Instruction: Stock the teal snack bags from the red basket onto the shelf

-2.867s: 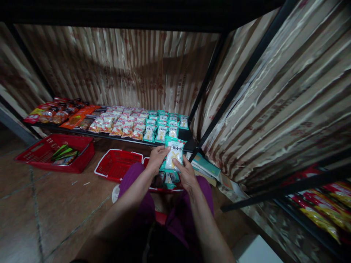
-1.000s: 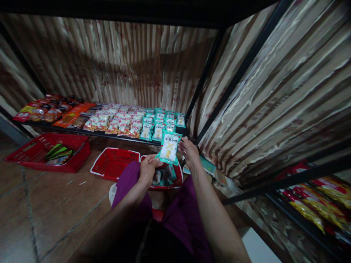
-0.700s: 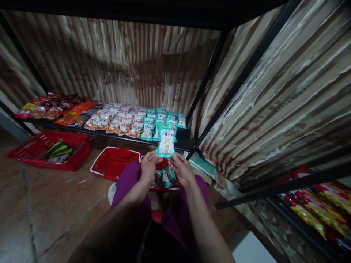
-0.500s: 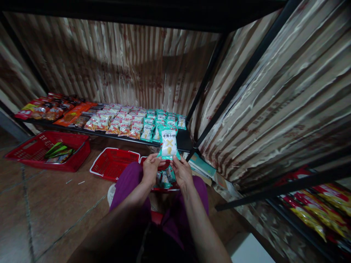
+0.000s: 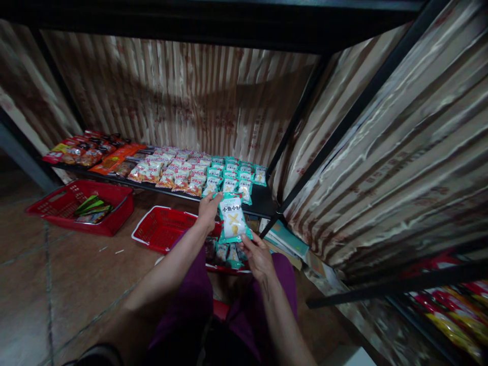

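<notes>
The left hand (image 5: 208, 212) has moved from the bottom edge of the packet (image 5: 233, 219) to its top corner. The shelf (image 5: 262, 195) lies beyond the red basket (image 5: 225, 269); above the basket, the right hand (image 5: 260, 256) clamps the packet's lower corner. A loosened pinch could drop it.

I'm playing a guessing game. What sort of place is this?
Maybe a small snack shop or its storeroom: a low black shelf bears rows of snack bags, red shopping baskets stand below, and a teal-and-white snack packet is being held.
</notes>
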